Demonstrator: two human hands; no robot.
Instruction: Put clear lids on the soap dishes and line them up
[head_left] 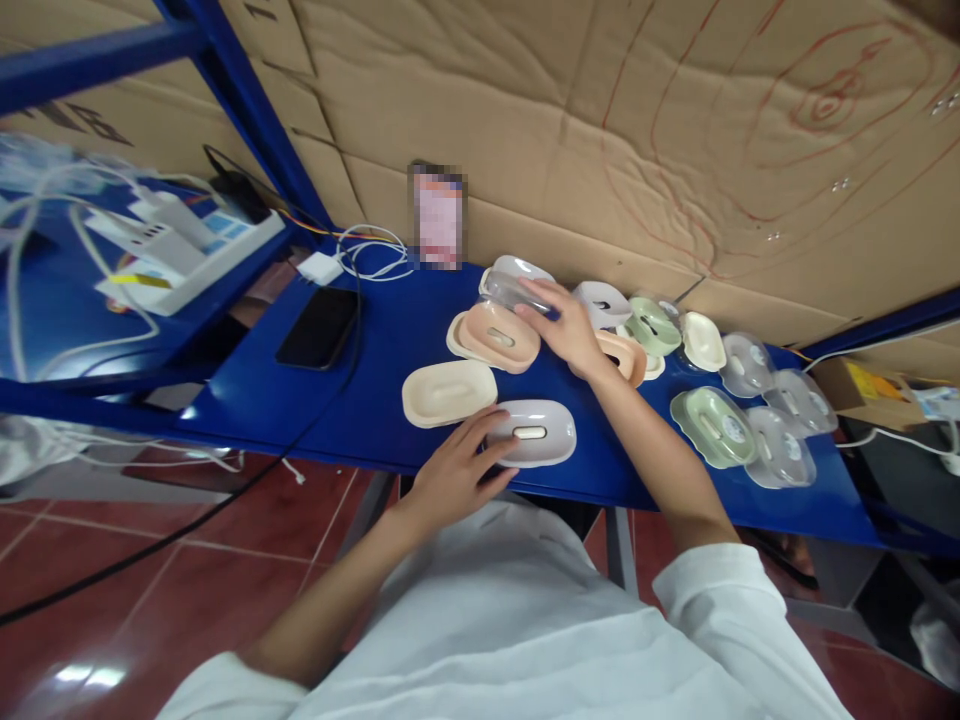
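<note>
My left hand [459, 468] rests at the near edge of the blue table [390, 350], its fingers spread and touching the left end of a grey oval soap dish [536, 432]. A cream dish tray [448, 392] lies just to the left of it. Farther back, my right hand [564, 325] reaches over a stack of peach dishes [495, 338], its fingers closing on a clear plastic lid [510, 290] that sits on top of the stack.
More soap dishes in white, green, peach and clear lie along the table's right half [709, 425]. A black phone [319, 327] and white charger with cable [321, 267] lie at the left. A blue shelf with a power strip [172, 250] stands left. Cardboard lines the wall.
</note>
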